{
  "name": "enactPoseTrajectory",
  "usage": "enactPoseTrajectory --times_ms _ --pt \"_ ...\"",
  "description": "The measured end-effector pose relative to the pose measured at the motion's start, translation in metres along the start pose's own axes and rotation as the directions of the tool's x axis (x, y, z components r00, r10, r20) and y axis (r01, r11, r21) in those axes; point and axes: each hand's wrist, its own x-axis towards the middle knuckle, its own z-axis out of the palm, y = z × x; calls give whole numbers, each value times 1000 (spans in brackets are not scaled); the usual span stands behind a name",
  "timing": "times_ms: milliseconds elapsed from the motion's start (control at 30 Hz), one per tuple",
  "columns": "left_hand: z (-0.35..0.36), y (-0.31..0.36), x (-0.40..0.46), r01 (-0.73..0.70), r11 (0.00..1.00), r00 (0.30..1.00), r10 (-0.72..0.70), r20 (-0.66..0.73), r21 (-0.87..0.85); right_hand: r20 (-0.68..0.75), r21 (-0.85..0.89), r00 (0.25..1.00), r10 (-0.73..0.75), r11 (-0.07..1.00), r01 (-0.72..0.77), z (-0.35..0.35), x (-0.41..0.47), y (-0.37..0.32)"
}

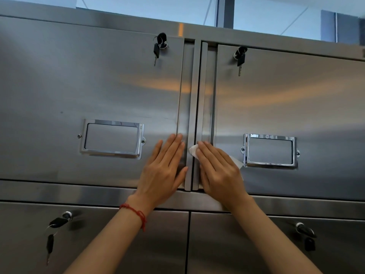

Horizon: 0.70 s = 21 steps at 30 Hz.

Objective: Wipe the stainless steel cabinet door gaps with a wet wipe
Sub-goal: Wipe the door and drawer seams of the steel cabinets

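Two upper stainless steel cabinet doors, the left door (88,91) and the right door (286,107), meet at a vertical centre gap (194,115) flanked by folded handle strips. My left hand (164,169) lies flat with straight fingers on the left door's right edge, a red string on its wrist. My right hand (219,171) presses a white wet wipe (193,150) flat against the right door's left edge, just beside the gap. The wipe pokes out past my fingertips and at the hand's right side; most of it is hidden under the palm.
Keys hang from locks on the upper left door (159,47) and upper right door (240,56). Chrome label holders (112,138) (270,151) stick out on both doors. Two lower doors below carry keys as well (57,222) (305,232). A window runs above the cabinet.
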Motion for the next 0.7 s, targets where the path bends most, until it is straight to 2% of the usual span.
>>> enactPoseTrajectory --times_ms 167,567,700 --pt "0 0 0 -1 1000 1000 0 -6 -6 13 -12 999 -32 999 32 -1 -2 4" --pt "0 -10 8 -24 1000 999 24 -22 8 -110 24 981 -157 987 161 -2 7 17" --pt "1 -14 12 -44 999 999 45 -31 28 -85 5 984 -158 987 159 -2 14 20"
